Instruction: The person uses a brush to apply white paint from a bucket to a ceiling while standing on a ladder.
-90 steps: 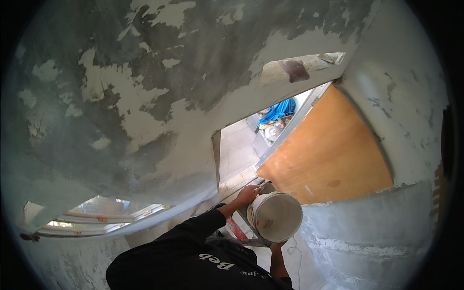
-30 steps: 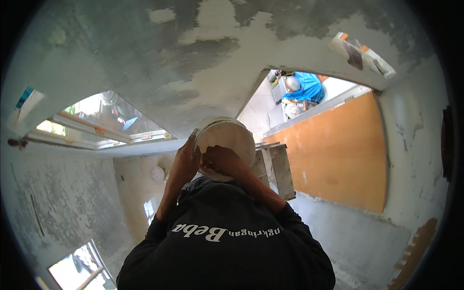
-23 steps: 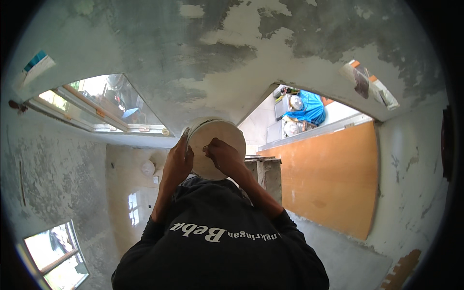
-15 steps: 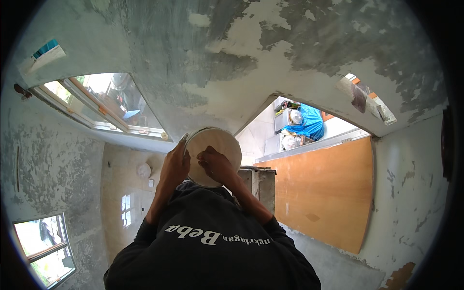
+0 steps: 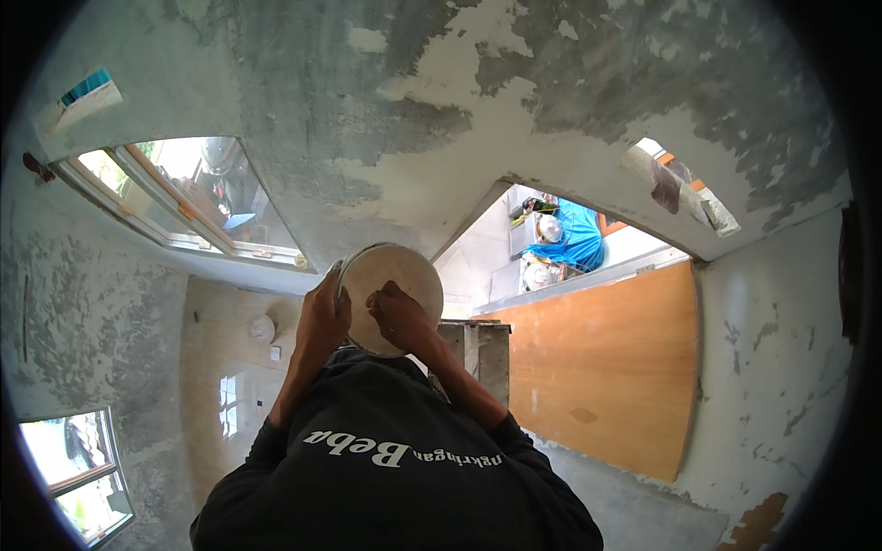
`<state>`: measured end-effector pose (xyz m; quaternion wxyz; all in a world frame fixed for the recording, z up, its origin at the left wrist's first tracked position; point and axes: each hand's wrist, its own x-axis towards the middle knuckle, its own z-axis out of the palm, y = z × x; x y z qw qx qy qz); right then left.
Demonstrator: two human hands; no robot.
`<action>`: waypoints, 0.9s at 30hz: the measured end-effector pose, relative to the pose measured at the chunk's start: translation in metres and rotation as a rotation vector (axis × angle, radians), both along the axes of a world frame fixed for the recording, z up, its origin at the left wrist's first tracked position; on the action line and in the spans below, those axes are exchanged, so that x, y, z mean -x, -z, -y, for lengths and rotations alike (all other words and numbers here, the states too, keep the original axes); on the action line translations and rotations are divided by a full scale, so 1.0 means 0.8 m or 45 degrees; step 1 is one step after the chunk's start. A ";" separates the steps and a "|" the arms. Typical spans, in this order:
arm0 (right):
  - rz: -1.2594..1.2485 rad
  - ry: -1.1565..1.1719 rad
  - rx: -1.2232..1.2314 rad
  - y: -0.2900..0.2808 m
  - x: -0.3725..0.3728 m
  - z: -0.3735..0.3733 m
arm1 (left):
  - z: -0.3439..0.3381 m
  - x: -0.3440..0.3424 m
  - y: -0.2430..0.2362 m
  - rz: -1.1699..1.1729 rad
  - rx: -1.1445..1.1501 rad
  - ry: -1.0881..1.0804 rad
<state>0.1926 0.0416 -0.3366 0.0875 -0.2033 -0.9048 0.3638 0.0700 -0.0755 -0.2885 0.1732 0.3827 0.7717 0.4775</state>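
A round pale bucket [image 5: 404, 275] is raised in front of me at chest height, its top facing up and its pale inside showing. My left hand [image 5: 322, 312] is closed on the bucket's left rim. My right hand [image 5: 395, 312] is over the bucket's middle, fingers curled together on something small at its far end that I cannot make out. Just beyond them to the right stands a worn, stained stand [image 5: 487, 363], possibly a step platform, partly hidden by the bucket and my arm.
A patchy plastered wall [image 5: 496, 92] fills the top, with a window [image 5: 197, 197] left and a doorway [image 5: 473, 239] right, a blue tarp [image 5: 579, 243] beyond it. An orange wooden door [image 5: 606, 367] stands open at right. Tiled floor [image 5: 225, 349] and a small round object [image 5: 262, 326] lie below left.
Three seconds ago my hands held the tilted bucket low on the right; now it is centred and raised, my right hand moved onto it. Over the last second it shifted slightly left in view.
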 end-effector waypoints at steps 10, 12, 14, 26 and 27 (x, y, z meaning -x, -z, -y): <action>-0.434 0.194 0.323 -0.053 0.005 -0.022 | 0.012 0.019 0.010 0.263 -0.048 0.018; -0.455 0.263 0.400 -0.067 0.002 -0.024 | 0.014 0.021 0.003 0.199 -0.056 0.061; -0.473 0.340 0.413 -0.080 -0.002 -0.024 | 0.017 0.026 0.011 0.193 -0.078 0.058; -0.052 0.059 -0.176 -0.024 0.004 -0.005 | 0.012 0.020 -0.010 0.306 0.027 -0.014; -0.058 0.020 -0.159 -0.017 0.006 -0.002 | 0.011 0.020 -0.005 0.272 -0.033 -0.024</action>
